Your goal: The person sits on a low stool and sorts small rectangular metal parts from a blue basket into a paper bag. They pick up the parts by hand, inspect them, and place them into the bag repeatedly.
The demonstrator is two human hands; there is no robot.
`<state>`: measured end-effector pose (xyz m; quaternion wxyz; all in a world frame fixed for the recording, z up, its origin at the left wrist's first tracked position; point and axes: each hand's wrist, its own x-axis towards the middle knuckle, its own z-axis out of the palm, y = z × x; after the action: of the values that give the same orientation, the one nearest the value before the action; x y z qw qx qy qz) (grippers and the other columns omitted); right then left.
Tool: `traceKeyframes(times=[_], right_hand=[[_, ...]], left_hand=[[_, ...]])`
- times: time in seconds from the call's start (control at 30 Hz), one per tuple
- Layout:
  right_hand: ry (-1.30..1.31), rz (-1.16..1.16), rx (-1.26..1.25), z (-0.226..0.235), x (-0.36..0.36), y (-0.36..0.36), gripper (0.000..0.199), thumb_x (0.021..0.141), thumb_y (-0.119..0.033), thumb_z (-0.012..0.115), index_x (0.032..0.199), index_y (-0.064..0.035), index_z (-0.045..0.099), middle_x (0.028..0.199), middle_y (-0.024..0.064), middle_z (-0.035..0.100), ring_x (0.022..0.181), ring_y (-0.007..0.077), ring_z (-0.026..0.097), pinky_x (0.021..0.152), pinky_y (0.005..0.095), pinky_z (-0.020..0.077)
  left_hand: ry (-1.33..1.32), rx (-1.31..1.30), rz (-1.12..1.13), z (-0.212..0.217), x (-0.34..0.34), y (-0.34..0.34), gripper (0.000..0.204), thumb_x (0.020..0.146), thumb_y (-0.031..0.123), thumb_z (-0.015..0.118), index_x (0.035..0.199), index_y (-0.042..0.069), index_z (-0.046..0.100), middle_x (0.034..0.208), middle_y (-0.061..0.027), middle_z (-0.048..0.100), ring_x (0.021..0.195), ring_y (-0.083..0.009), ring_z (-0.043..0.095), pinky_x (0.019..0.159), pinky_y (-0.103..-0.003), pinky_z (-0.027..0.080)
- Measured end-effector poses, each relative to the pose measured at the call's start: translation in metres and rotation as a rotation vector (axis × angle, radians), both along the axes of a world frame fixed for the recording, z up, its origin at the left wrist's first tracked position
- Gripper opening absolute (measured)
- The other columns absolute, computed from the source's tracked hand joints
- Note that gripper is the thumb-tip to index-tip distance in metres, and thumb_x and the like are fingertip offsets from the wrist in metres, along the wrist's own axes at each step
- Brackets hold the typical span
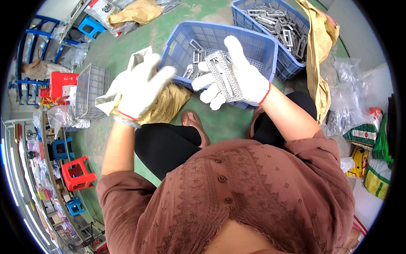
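We sit over a green painted floor that looks worn and dusty. Both of our hands wear soft white knit gloves with red cuffs. Our right hand grips a flat metal frame, a grey rectangle with a bumpy, patterned edge. Our left hand is blurry, fingers spread, and it holds nothing. Just behind both hands sits a blue plastic basket with little holes in its walls and a few shiny frames inside. A second blue basket, farther from our right hand, is full of frames. A crinkly brown bag lies under our left hand.
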<state>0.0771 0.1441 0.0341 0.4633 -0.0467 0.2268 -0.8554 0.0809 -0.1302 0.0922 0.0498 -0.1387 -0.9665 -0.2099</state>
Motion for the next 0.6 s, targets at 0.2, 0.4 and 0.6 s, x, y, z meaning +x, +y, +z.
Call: traceKeyframes(times=[0.2,0.4,0.6], right_hand=[[0.360,-0.120,0.417,0.000,0.009,-0.004,0.087,0.093,-0.080,0.028,0.127,-0.0059,0.058,0.097,0.0109,0.068,0.072,0.0194,0.064,0.056,0.0348,0.0587],[0.205,-0.197,0.330,0.003,0.004,-0.003,0.086,0.097,-0.075,0.031,0.138,-0.0027,0.053,0.105,0.0088,0.066,0.088,0.0132,0.060,0.073,0.0279,0.0525],[0.319,-0.324,0.496,-0.014,-0.015,0.021,0.083,0.099,-0.063,0.046,0.151,0.0016,0.036,0.129,0.0180,0.058,0.101,0.0250,0.064,0.082,0.0352,0.0555]], left_hand=[[-0.338,0.291,-0.104,-0.018,0.009,0.089,0.053,0.089,0.052,0.069,0.104,0.001,0.066,0.085,-0.0096,0.066,0.080,-0.0178,0.066,0.072,-0.032,0.050],[-0.680,0.987,-0.038,-0.027,0.006,0.090,0.046,0.093,0.019,0.070,0.131,-0.004,0.057,0.101,-0.0060,0.067,0.086,-0.0106,0.063,0.075,-0.023,0.051],[-0.539,1.259,0.014,-0.051,0.016,0.069,0.061,0.093,0.007,0.069,0.147,0.003,0.042,0.121,-0.0093,0.059,0.102,-0.0157,0.063,0.082,-0.029,0.054]])
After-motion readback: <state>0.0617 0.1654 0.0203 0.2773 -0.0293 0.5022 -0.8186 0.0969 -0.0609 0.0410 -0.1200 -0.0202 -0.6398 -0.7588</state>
